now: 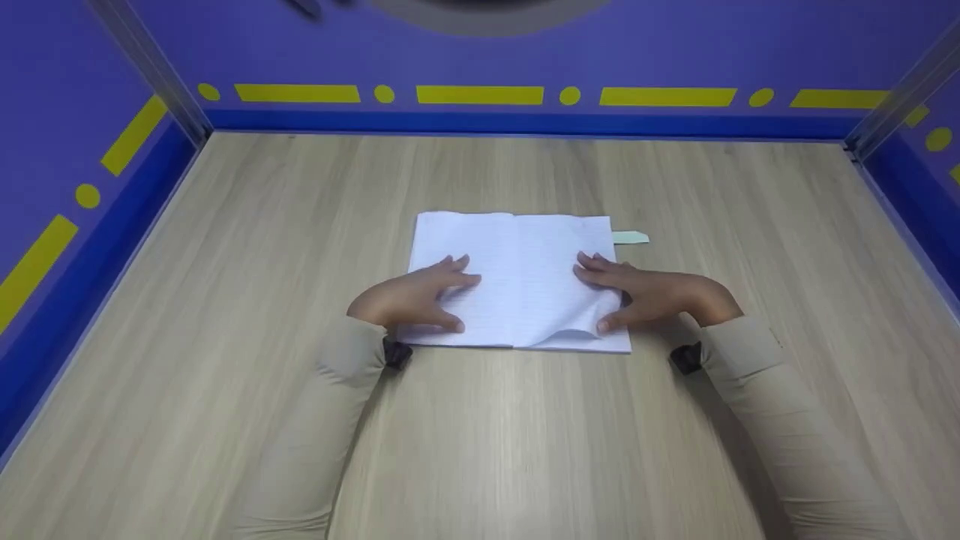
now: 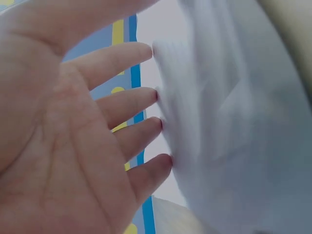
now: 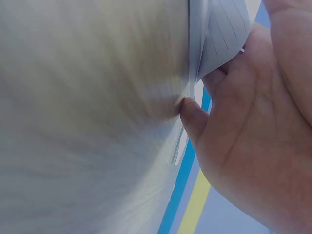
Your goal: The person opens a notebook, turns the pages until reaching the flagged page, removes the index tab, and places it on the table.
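Observation:
An open notebook (image 1: pixel 517 300) with lined white pages lies flat on the wooden table. My left hand (image 1: pixel 420 296) rests on the left page with fingers and thumb spread; in the left wrist view its straight fingertips (image 2: pixel 158 122) meet the paper. At the notebook's right edge, my right hand (image 1: pixel 645 292) has its fingers extended over the right page. The lower corner of that page (image 1: pixel 574 322) curls up beside the right thumb. In the right wrist view, the curled lined page (image 3: pixel 226 36) bends toward the palm, and one fingertip is right at the notebook's edge.
A pale green tab (image 1: pixel 630 237) sticks out from the notebook's upper right side. Blue-purple panels (image 1: pixel 480 64) with yellow markings border the table (image 1: pixel 480 450) at the back and sides. A black strap piece (image 1: pixel 396 352) shows at each wrist, by beige sleeves.

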Motion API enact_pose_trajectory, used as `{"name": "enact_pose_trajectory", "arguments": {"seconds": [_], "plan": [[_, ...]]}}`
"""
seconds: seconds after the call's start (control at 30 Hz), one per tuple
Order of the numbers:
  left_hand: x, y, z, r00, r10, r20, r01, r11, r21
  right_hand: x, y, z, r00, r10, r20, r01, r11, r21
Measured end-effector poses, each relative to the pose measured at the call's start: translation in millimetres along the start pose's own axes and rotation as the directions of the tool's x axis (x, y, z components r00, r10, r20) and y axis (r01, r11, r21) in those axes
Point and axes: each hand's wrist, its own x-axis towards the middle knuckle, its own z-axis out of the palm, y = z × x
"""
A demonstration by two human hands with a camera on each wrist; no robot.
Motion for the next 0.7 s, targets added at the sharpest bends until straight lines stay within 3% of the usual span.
{"name": "enact_pose_trajectory", "arguments": {"seconds": [0.13,0.23,0.4,0.7], "plan": [[1.6,2.8,1.8,0.997,0.013,-0.077,-0.013,1.000,-0.009,-0.4,0,0,1.000,-0.003,0.002,0.003,1.000,0.006],[4.3,4.1,4.3,0.989,0.066,-0.130,-0.063,0.998,0.029,-0.2,-1,0,1.000,0.008,0.000,-0.008,1.000,0.007],[9.4,10.1,10.5,0.970,0.149,-0.191,-0.126,0.984,0.125,0.4,-2,0,1.000,0.025,-0.003,-0.025,1.000,0.006],[17.1,34.4,24.8,0.925,0.261,-0.277,-0.217,0.960,0.179,1.4,-3,1,0.999,0.044,-0.009,-0.044,0.999,-0.018]]}}
